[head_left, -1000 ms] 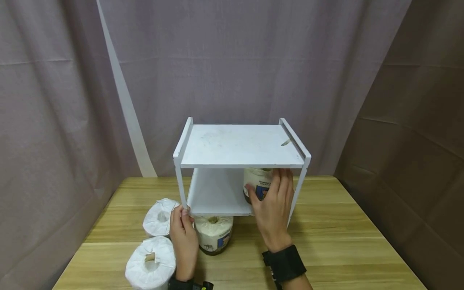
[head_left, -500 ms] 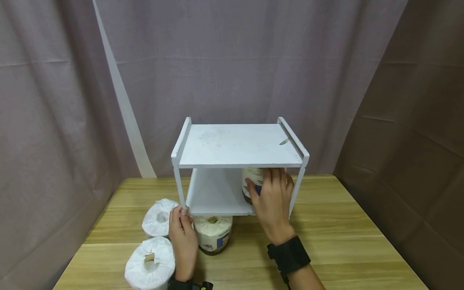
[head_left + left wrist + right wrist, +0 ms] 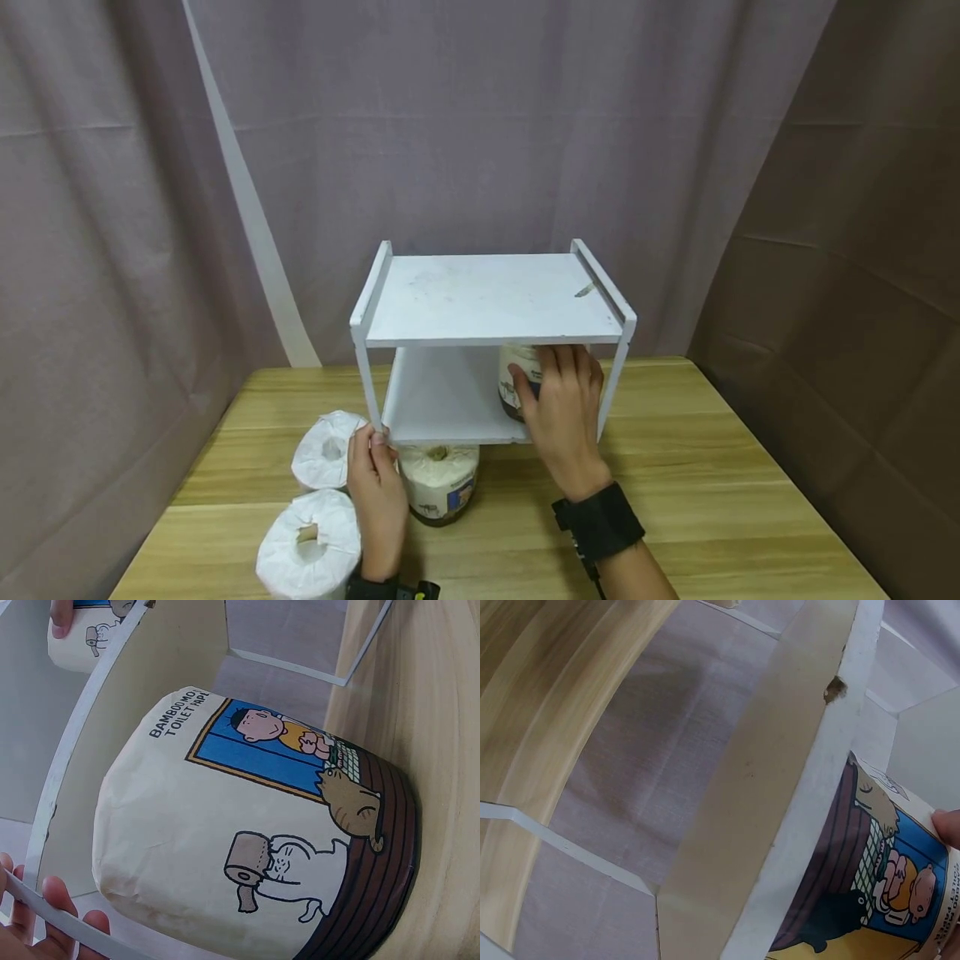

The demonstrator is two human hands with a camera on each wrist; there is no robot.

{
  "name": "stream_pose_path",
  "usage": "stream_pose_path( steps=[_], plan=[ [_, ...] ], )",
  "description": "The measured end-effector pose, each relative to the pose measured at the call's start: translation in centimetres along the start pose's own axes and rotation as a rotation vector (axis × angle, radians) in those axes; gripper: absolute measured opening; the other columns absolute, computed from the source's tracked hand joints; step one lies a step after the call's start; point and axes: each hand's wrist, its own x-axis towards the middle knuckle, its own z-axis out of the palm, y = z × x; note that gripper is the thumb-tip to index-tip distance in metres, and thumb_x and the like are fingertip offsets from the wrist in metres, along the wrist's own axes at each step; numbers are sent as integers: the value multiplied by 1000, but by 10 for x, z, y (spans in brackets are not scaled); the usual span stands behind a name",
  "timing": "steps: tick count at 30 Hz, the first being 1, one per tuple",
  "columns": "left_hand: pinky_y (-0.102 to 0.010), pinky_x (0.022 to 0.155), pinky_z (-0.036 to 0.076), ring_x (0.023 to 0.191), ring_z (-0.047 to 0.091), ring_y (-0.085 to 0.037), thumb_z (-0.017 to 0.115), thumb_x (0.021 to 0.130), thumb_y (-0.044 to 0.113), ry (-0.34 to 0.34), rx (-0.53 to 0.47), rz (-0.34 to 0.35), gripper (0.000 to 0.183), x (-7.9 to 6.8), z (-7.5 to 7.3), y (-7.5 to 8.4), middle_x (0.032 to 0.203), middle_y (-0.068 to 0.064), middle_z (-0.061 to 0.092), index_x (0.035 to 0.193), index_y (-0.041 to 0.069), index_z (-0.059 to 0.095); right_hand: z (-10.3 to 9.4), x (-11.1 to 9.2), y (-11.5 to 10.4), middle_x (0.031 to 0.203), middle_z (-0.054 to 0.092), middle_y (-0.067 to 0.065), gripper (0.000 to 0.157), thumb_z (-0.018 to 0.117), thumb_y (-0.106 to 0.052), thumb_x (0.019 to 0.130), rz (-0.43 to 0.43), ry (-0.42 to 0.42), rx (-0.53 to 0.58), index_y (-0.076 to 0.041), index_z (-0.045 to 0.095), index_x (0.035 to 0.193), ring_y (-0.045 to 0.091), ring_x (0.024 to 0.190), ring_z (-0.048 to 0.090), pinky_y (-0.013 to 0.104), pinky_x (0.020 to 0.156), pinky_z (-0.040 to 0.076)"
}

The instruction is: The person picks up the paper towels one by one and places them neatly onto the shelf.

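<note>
My right hand (image 3: 564,421) holds a printed toilet paper roll (image 3: 513,387) standing on the right side of the lower board of a white two-tier shelf (image 3: 487,300). The thumb lies on the roll's front and the other fingers reach over its right side, hiding part of it. Meanwhile my left hand (image 3: 378,512) grips the shelf's left front post (image 3: 64,919), its fingers curled round it. A second printed toilet paper roll (image 3: 437,496) stands upright on the table beneath the lower board, close to the left hand; its cartoon print fills the left wrist view.
Two toilet paper rolls in white wrapping, a farther one (image 3: 326,454) and a nearer one (image 3: 303,562), stand left of the left hand. The wooden table (image 3: 720,500) ends at the back before a grey curtain (image 3: 480,125). The shelf's top board overhangs the right hand's fingers.
My right hand has turned slightly and shifted over the roll, covering more of its print, with the forearm swung to the right. The left hand keeps its grip on the post.
</note>
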Motion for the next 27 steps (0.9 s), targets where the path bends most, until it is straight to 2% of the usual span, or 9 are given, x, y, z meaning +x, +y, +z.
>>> stream_pose_path(
  steps=[8,16,21,27],
  plan=[
    [-25,64,40,73,51,-18,41,103,11,27,9,20,21,0,1,6,81,-12,52,102,1,60,-1,4,2,127,58,15,53,73,-35,85,4,-20,48,-6,61,128,38,117,49,56,102,34],
    [-23,65,40,72,52,-25,43,101,3,32,-20,32,18,4,-7,40,79,-19,52,99,-5,58,-9,8,1,130,58,13,53,74,-34,83,35,-67,85,-9,63,128,37,118,49,57,101,35],
    [-23,64,40,72,51,-23,42,101,3,42,-22,28,18,4,-7,43,79,-17,51,99,-5,58,-14,9,0,133,57,12,54,74,-33,82,39,-94,100,-11,62,130,37,117,48,56,97,38],
    [-24,64,39,71,50,-24,43,100,1,45,-18,32,17,3,-6,41,78,-17,50,98,-5,58,-17,7,0,128,59,12,50,72,-33,83,47,-109,115,-11,64,127,36,113,50,55,90,42]
  ],
)
